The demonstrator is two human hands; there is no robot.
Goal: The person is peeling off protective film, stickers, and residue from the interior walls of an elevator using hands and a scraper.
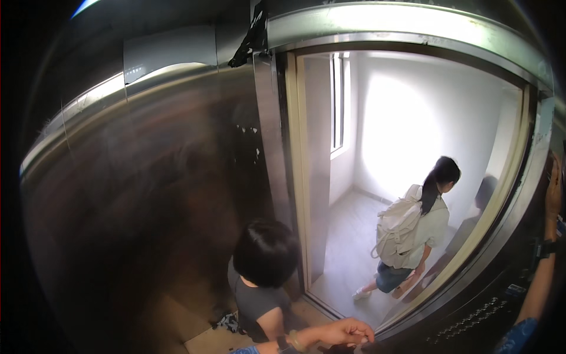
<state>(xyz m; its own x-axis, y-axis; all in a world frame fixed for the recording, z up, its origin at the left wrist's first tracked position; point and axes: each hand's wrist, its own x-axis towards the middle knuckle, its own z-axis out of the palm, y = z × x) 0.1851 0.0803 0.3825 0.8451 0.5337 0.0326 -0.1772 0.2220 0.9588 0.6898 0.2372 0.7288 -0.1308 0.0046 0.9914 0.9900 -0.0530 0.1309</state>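
My left hand [349, 332] reaches in from the bottom, its fingers curled close together; a dark shape lies just under it, and whether the hand holds it cannot be told. A dark band and a pale bracelet circle that wrist, below a blue sleeve. At the far right edge, my right hand [553, 190] points upward beside the dark wall, with a dark watch on the wrist. Its fingers are seen edge-on, partly cut off and dim. Between the two arms is a dark elevator control panel [468, 318] with rows of small raised buttons.
A person [265, 261] in a dark grey top stands inside, left of the open elevator doorway [298, 177]. Beyond it, another person [409, 230] with a pale backpack [398, 230] walks on a light floor [349, 239]. Brushed metal walls [154, 177] are at left.
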